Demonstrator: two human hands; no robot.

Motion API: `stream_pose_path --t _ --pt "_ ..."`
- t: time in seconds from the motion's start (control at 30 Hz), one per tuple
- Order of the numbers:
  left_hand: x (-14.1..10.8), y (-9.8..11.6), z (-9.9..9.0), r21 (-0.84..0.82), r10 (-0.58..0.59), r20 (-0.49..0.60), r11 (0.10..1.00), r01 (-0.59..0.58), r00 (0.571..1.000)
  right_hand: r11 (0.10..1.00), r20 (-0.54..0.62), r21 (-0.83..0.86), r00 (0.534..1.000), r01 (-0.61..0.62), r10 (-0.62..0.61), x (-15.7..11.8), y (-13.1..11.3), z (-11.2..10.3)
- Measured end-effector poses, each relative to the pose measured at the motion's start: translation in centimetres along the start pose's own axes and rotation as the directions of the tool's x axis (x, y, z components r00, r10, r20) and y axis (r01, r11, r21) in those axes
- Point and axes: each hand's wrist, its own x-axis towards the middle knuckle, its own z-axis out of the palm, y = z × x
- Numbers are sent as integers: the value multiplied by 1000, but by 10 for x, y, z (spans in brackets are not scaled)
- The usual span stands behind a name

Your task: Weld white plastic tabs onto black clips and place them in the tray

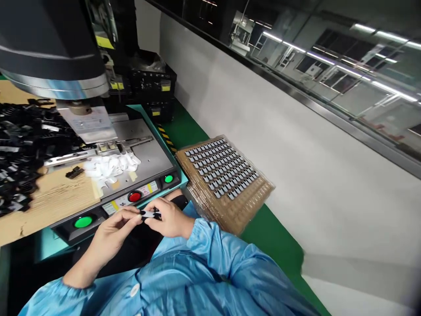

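Observation:
A small black and white part is held between both hands, just in front of the machine's front panel. My left hand pinches its left end with thumb and fingers. On its right end, the thumb and fingers of my right hand are closed. Both hands are above my lap, near the red button. White pieces lie in a loose pile on the metal plate beyond the hands.
Black parts are heaped on cardboard at left. A machine head hangs above. Stacked clear trays, the top one holding rows of parts, stand at right by the white wall. Black crates stand behind.

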Motion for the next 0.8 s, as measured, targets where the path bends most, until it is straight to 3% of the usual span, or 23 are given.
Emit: stream_pose_path --t 0.1,0.2,0.3,0.43,0.5,0.57,0.8 --pt "-3 5 -1 79 -34 16 996 33 999 998 -51 2 997 -64 64 -30 11 -32" --pt "-3 5 -5 115 -83 8 990 82 997 973 -220 -59 954 -224 206 -64 31 -74" --pt "-3 2 -8 121 -117 -8 986 118 993 869 -438 -204 836 -450 330 -99 57 -120" --pt "-3 -2 -7 178 -109 14 978 105 994 606 -603 -343 663 -718 443 -139 94 -164" --pt "-3 -2 -6 211 -104 33 973 94 994 506 -623 -365 609 -781 491 -153 107 -173" --pt "-3 -2 -6 233 -100 43 969 87 994 450 -620 -380 584 -808 524 -162 116 -177" --pt "-1 -9 -9 241 -97 50 967 83 994 401 -601 -427 586 -810 543 -169 129 -175"
